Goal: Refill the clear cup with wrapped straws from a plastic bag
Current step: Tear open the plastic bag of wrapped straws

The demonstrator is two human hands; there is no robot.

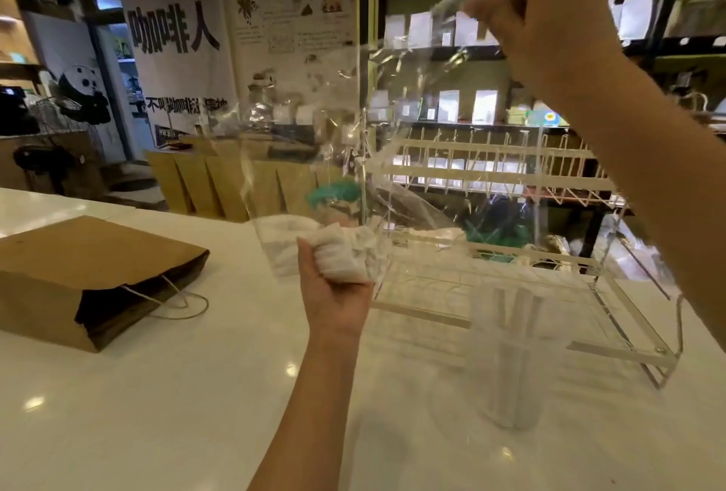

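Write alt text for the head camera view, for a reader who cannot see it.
A person's left hand grips a bundle of white wrapped straws at the bottom of a clear plastic bag, while the right hand holds the bag's top high. On the white counter stand a clear cup, a wire rack and a brown paper bag lying on its side.

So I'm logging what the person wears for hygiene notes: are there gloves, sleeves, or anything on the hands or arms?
No gloves: both hands are bare. The left hand and its forearm show no sleeve, watch or bracelet up to the frame's edge. The right hand and forearm are likewise uncovered, with no sleeve in view. No ring is clearly visible, though the picture is blurred.
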